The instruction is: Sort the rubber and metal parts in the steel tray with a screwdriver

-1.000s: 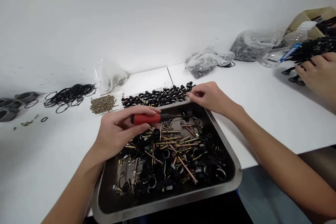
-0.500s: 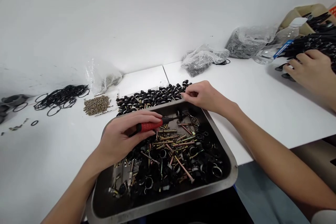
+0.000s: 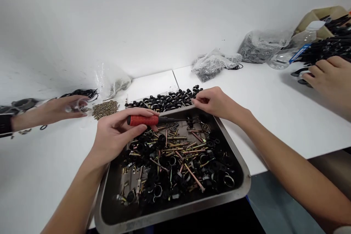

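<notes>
My left hand [image 3: 116, 135] grips a red-handled screwdriver [image 3: 144, 120], held level over the far left part of a steel tray [image 3: 241, 175]. The tray is full of brass bolts and black clamps [image 3: 175, 157]. The dark shaft of the screwdriver points right toward my right hand [image 3: 215, 101]. That hand hovers at the tray's far rim with fingertips pinched on a small black part, too small to make out. Just behind the tray lies a row of black clamps [image 3: 164, 99] on the white table.
Another person's hand [image 3: 52, 111] reaches in from the left near a pile of small brass nuts [image 3: 106, 108] and black O-rings [image 3: 79, 93]. A second stranger's hand [image 3: 327, 75] works at the right by black parts, a bottle [image 3: 294, 48] and bags of hardware [image 3: 215, 64].
A hand has come in from the left toward the brass nuts. My left hand has drawn the screwdriver slightly left and levelled it. My right hand stays at the tray rim.
</notes>
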A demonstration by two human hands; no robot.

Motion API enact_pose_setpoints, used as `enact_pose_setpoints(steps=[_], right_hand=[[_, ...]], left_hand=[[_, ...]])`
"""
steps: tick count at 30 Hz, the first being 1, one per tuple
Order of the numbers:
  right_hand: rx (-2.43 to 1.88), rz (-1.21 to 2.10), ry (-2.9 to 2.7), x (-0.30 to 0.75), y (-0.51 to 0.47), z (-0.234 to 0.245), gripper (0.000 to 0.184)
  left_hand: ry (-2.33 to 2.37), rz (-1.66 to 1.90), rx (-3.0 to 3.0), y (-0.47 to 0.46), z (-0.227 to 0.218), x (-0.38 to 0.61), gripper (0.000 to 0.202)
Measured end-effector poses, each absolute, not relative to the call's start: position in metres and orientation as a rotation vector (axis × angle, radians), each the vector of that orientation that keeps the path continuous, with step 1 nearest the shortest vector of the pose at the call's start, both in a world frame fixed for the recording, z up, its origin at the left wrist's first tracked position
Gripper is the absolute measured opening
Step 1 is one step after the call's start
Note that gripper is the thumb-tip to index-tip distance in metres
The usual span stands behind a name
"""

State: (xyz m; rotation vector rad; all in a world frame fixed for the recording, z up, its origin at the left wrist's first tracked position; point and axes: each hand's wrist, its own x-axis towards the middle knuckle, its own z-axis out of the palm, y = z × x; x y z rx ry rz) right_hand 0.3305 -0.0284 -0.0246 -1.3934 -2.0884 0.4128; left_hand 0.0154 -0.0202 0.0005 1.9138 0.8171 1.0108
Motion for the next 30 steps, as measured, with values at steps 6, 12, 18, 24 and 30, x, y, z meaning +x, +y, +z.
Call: enact_pose_setpoints(steps=[6, 12, 18, 24, 30], right_hand=[[-1.381, 0.373, -2.123, 0.33, -0.029, -0.026, 0.045], [-1.396, 0.346, -2.15, 0.331, -0.028, -0.032, 0.045], [-1.412, 0.335, -2.163, 0.333, -0.026, -0.037, 0.046], [-1.436, 0.338, -2.177, 0.333, -0.027, -0.037, 0.046], [-1.422, 0.308, -2.171, 0.337, -0.027, -0.043, 0.044]], left_hand=[[0.674, 1.096, 1.596, -0.016, 0.003, 0.018, 0.016], [0.649, 1.197, 1.401, -0.007, 0.004, 0.014, 0.014], [0.684, 1.32, 1.298, 0.006, 0.007, 0.001, 0.02], [0.769, 1.554, 1.302, 0.022, 0.021, -0.034, 0.02], [0.833, 1.915, 1.262, 0.041, 0.028, -0.082, 0.02]])
